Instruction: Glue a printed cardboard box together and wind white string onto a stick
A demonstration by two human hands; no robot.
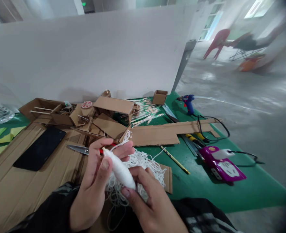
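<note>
A spindle-shaped bundle of white string (121, 171), wound tightly with a pale tip, slants between my hands. My left hand (94, 181) holds its upper end, thumb in front and fingers curved behind; a strand runs from there over the fingers. My right hand (150, 197) grips the lower end between thumb and fingers. Beneath both hands lies a loose tangle of white string (155, 165), partly hidden by them. Just behind my left hand are scissors (77, 149), their red handles mostly covered by the fingers.
Cardboard boxes (114, 105) and thin wooden sticks (145, 113) line the back by a white panel. A phone (39, 149) lies on cardboard at left. To the right are a pencil (175, 160), a purple power strip (223, 166) and a blue glue gun (188, 103) with its cord.
</note>
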